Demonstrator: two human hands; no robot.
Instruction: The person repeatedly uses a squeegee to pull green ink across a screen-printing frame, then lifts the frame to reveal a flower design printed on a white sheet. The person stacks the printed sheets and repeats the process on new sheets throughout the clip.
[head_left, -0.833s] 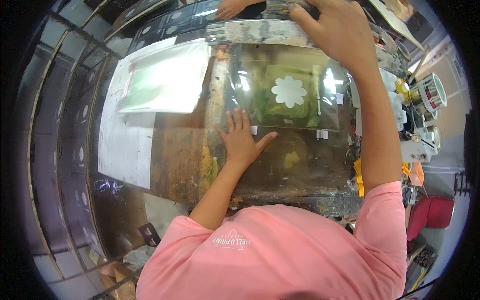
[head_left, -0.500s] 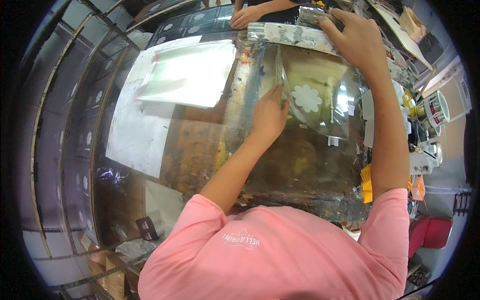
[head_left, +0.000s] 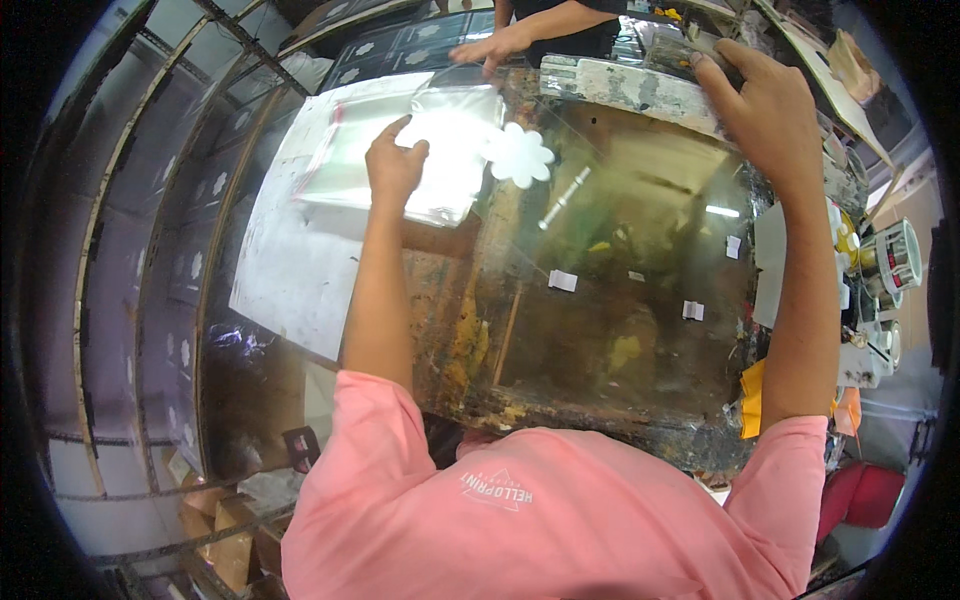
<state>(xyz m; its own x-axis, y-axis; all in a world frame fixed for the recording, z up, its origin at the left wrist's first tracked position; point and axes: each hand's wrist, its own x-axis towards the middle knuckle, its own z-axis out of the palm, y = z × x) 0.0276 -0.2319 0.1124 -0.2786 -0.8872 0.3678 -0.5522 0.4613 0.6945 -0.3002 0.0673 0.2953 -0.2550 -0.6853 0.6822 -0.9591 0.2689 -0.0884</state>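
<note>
Left hand [head_left: 395,165] seemingly pinching the clear sheet [head_left: 565,197] by its edge, presumably sparing its white flower [head_left: 520,157], I have it spanning plastic stack [head_left: 340,150] and tabletop [head_left: 650,380]; my right hand [head_left: 765,110] meets the speckled frame [head_left: 630,92], grip unclear.

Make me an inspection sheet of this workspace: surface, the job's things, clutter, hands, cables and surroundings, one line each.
Surface: brown table, worn and paint-stained.
Job's things: clear sheet with a white flower print, the flower showing at the right edge of a film stack.
Clutter: white tabs before the person; tins at right; orange-yellow piece at the right edge.
Hands: left hand over the film stack, grip unclear; right hand by a paint-stained bar, hold unclear.
Cables: nothing seen for certain.
Surroundings: metal rack at left; co-worker's hand at the far side; red chair lower right.
</note>
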